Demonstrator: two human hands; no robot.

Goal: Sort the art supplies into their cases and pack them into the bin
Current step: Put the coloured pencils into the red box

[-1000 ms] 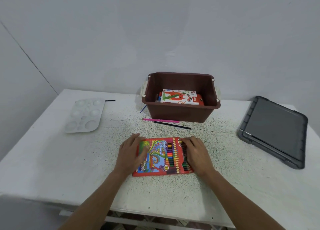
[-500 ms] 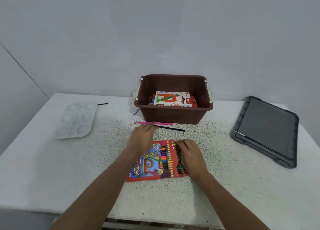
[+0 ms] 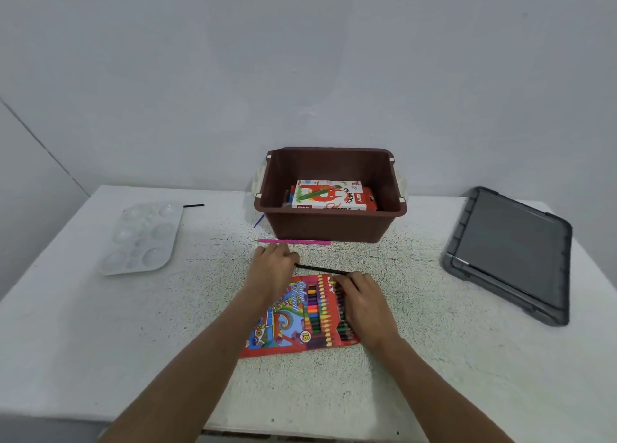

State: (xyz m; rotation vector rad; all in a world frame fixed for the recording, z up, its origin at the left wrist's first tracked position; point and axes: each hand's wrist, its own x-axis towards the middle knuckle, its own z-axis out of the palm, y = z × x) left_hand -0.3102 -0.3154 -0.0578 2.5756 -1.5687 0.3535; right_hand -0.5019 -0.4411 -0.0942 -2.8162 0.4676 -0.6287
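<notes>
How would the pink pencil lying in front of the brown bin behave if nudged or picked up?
The pink pencil looks thin and straight, so probably stiff and light. Lying loose on the flat table, it may roll if pushed sideways. Its slimness likely needs a fingertip pinch.

The left hand [image 3: 272, 269] closed over one end of the black pencil [image 3: 320, 269], hiding it. The right hand [image 3: 365, 304] covered the right side of the pencil box [image 3: 300, 312]. The front wall of the bin [image 3: 330, 223] hid the lower part of the pastel box [image 3: 329, 193]. Toward the far left corner of the table [image 3: 100, 325] lay a black stick [image 3: 193, 205] too small to identify.
</notes>
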